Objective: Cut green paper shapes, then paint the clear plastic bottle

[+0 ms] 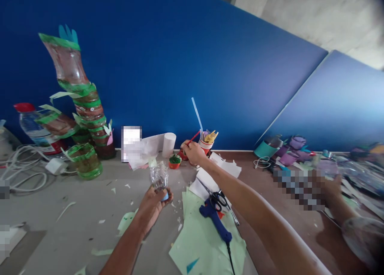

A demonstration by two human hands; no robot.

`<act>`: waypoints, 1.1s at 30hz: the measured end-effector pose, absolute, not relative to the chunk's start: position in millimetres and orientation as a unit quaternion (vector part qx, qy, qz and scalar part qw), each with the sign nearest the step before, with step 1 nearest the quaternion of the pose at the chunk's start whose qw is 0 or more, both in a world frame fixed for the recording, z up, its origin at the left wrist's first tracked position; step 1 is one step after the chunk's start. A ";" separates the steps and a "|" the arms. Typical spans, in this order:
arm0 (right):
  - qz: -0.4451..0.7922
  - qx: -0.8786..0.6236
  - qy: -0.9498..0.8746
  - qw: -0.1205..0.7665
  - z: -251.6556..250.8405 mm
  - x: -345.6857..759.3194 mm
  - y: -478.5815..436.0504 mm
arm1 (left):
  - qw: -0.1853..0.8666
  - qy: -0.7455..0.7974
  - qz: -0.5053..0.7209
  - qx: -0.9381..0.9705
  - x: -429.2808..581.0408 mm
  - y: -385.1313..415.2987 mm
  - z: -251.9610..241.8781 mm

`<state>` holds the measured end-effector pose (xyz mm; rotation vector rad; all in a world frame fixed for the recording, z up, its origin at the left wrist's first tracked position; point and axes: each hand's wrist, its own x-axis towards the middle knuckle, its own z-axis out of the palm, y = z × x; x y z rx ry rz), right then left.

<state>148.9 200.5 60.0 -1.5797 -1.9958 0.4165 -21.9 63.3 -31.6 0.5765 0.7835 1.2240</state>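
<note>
My left hand point(153, 205) is closed round the blue cap end of a cut clear plastic bottle piece point(159, 177), held neck-down above the table. My right hand point(193, 151) reaches far forward and pinches a thin red-handled brush point(192, 139). The brush tip is by a small orange pot of green paint point(174, 161). Just beyond stands a red paper cup point(206, 145) holding yellow utensils and a pale straw.
A tower of green-banded bottle pieces point(82, 107) stands at back left by a red-capped water bottle point(34, 129) and white cables point(21, 167). Scissors point(217, 198) and a blue glue gun point(214, 219) lie on green paper point(204, 243). Another person's arm point(339, 195) is at right.
</note>
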 end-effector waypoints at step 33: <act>0.152 -0.599 -0.738 0.271 48.0 164.7 199.8 | 0.703 0.368 0.555 0.250 -21.4 64.1 -29.8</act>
